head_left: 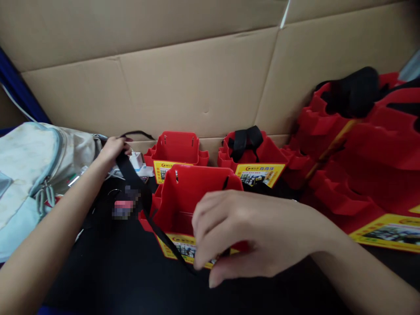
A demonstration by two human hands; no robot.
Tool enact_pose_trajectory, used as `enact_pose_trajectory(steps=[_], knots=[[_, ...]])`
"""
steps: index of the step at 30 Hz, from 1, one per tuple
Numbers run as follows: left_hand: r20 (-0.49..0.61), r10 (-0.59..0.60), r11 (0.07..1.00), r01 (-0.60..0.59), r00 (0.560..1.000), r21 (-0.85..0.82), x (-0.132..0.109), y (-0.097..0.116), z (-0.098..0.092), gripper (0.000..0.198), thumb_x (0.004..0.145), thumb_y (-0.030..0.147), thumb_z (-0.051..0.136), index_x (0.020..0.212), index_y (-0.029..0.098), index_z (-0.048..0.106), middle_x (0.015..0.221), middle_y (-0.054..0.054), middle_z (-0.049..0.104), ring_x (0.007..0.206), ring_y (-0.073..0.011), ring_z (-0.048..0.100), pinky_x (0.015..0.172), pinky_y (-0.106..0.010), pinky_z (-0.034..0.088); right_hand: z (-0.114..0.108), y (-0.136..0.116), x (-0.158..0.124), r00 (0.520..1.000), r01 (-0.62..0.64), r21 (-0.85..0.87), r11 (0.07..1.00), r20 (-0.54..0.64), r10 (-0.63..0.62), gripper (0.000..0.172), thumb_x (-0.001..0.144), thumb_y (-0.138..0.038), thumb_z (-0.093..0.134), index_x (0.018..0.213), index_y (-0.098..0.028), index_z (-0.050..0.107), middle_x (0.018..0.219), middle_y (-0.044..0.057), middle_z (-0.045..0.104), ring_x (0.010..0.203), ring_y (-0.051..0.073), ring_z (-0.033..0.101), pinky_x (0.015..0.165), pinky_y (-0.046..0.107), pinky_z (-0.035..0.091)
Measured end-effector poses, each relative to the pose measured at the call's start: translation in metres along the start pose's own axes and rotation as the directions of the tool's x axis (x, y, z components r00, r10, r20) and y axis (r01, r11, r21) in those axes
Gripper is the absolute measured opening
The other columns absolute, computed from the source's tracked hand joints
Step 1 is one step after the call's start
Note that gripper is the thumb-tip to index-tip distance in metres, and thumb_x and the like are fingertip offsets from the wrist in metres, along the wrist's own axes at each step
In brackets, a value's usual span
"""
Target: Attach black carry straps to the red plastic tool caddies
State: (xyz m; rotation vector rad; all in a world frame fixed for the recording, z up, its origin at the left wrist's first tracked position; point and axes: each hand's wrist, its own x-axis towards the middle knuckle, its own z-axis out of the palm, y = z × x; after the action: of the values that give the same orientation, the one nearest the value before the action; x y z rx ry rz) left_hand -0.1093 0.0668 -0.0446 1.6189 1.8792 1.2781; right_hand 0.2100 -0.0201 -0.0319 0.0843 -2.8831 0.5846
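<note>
A red plastic holder (pixel 193 197) with a yellow label stands in front of me on the black table (pixel 108 271). My right hand (pixel 249 234) covers its front, fingers curled and pinching the lower end of a black strap (pixel 144 197) near the label. The strap runs up and to the left across the holder's corner. My left hand (pixel 113 148) is closed on the strap's upper end, pulling it taut. Two more red holders stand behind: one without a strap (pixel 177 151), one with a black strap (pixel 251 151) looped on it.
A stack of red holders (pixel 361 157) with black straps fills the right side. A pale blue and white backpack (pixel 36 170) lies at left. A cardboard wall (pixel 197 78) closes off the back. A white charger (pixel 136 161) and small items sit near my left hand.
</note>
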Motion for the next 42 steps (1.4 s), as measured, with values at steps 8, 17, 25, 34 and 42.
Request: enact_pose_trajectory(steps=[8,17,25,34,42], knots=[[0.175,0.078,0.997,-0.078,0.981,-0.007,-0.082,0.083,-0.007,0.053,0.087,0.05,0.031,0.071,0.01,0.06,0.051,-0.001,0.055,0.048,-0.0108,0.054,0.051,-0.023,0.042,-0.018,0.049,-0.014,0.795,-0.565,-0.316,0.762,-0.453,0.403,0.031,0.087,-0.028,0.047,0.115,-0.023,0.058,0.107,0.005,0.064,0.093,0.018,0.06,0.084,0.033,0.045],[0.381,0.464,0.84,-0.533,0.8,0.096,-0.1,0.096,0.021,0.019,0.087,0.024,0.035,0.077,0.02,0.051,0.053,0.005,0.058,0.048,-0.0104,0.057,0.05,-0.018,0.044,-0.021,0.033,0.004,0.698,-0.561,-0.302,0.771,-0.673,0.244,0.07,0.082,-0.039,0.053,0.141,-0.024,0.02,0.138,0.009,0.037,0.121,0.026,0.042,0.092,0.039,0.044],[0.56,0.387,0.777,-0.587,0.732,0.229,-0.1,0.092,0.02,0.026,0.082,0.02,0.038,0.096,0.025,0.059,0.079,0.002,0.066,0.076,-0.0168,0.062,0.069,-0.023,0.046,-0.036,0.04,0.024,0.765,-0.5,-0.469,0.728,-0.633,0.119,0.018,0.085,-0.029,0.049,0.095,-0.02,0.061,0.121,0.006,0.055,0.115,0.027,0.047,0.095,0.046,0.035],[0.396,0.474,0.796,-0.575,0.787,0.189,-0.108,0.095,0.028,0.021,0.084,0.034,0.046,0.09,0.023,0.062,0.061,0.003,0.064,0.05,-0.0135,0.059,0.053,-0.022,0.043,-0.023,0.039,0.024,0.774,-0.483,-0.261,0.835,-0.574,0.268,0.026,0.082,-0.032,0.054,0.104,-0.018,0.058,0.102,0.004,0.063,0.088,0.016,0.058,0.077,0.027,0.041],[0.342,0.373,0.454,-0.491,0.862,0.743,-0.121,0.077,0.023,0.027,0.076,0.037,0.048,0.055,0.022,0.056,0.052,-0.004,0.056,0.04,-0.0156,0.046,0.042,-0.029,0.022,-0.024,0.054,0.015,0.802,-0.585,-0.275,0.763,-0.334,0.495,0.024,0.086,-0.031,0.047,0.098,-0.022,0.065,0.077,0.001,0.065,0.059,0.01,0.052,0.057,0.023,0.033]])
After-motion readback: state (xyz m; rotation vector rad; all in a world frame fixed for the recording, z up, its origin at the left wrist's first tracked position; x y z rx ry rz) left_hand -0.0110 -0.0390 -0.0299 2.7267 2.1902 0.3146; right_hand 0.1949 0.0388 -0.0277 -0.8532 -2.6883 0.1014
